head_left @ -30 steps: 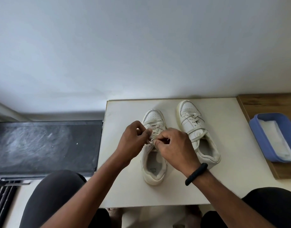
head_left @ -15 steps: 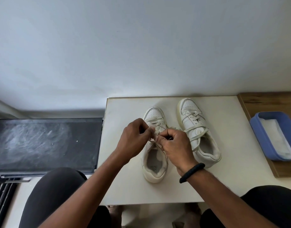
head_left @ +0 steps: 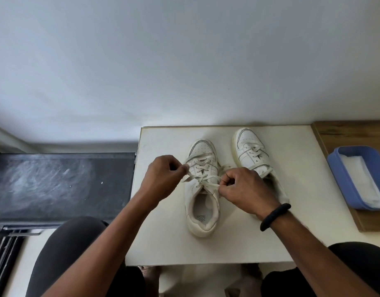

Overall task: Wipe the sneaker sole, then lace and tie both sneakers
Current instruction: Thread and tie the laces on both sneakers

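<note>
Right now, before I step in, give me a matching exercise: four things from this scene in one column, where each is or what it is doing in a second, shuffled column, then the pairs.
Things
1. left hand
2. right hand
3. far sneaker
4. blue tub

Places or states
A. sits on the wooden board at the right
B. pinches the lace on the near sneaker, left side
C. stands toe away, partly behind a hand
D. pinches the lace on the right side, black band on its wrist

Pairs: 1-B, 2-D, 3-C, 4-A
</note>
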